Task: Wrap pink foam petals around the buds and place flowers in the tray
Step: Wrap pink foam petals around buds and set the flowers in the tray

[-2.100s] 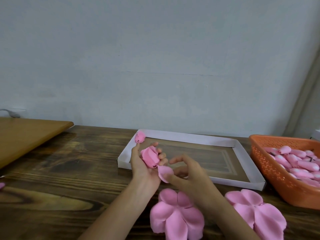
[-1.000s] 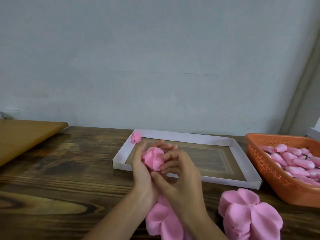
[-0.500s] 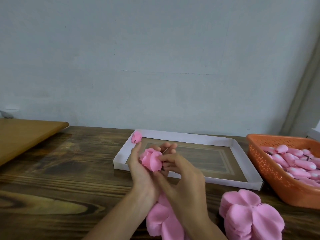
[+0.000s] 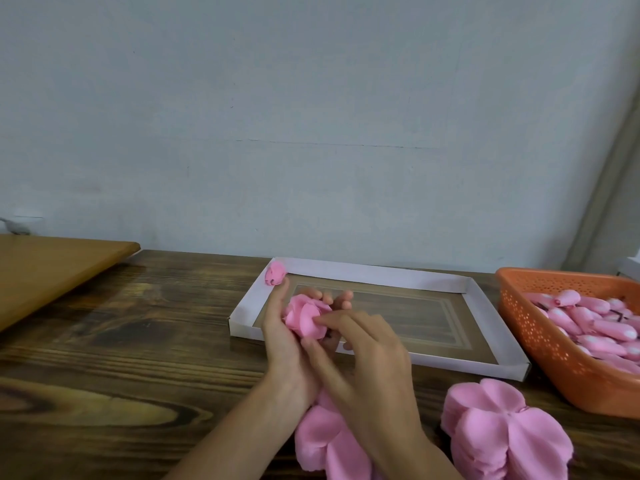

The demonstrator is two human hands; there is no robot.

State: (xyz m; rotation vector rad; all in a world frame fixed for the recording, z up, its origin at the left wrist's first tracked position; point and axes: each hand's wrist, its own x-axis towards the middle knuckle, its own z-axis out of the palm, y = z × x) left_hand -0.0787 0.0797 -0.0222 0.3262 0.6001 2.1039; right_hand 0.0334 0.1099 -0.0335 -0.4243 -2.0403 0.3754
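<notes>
A soft, rounded foam flower (image 4: 306, 318) of layered matte pink petals is held over the near-left corner of the white cardboard tray (image 4: 381, 271). The left hand (image 4: 282, 341) cups it with fingers curled behind, and the right hand (image 4: 370, 372) pinches its outer petal between index finger and thumb. The palms hide its base. A finished flower (image 4: 275, 274) lies in the tray's far-left corner. At the grained wooden table's (image 4: 121, 341) near edge, a scalloped petal stack (image 4: 502, 434) is cut off by the frame, and a second stack (image 4: 325, 441) is half hidden under the wrists. Slim pink buds (image 4: 588, 320) fill a perforated orange basket (image 4: 554, 358) at the right edge.
</notes>
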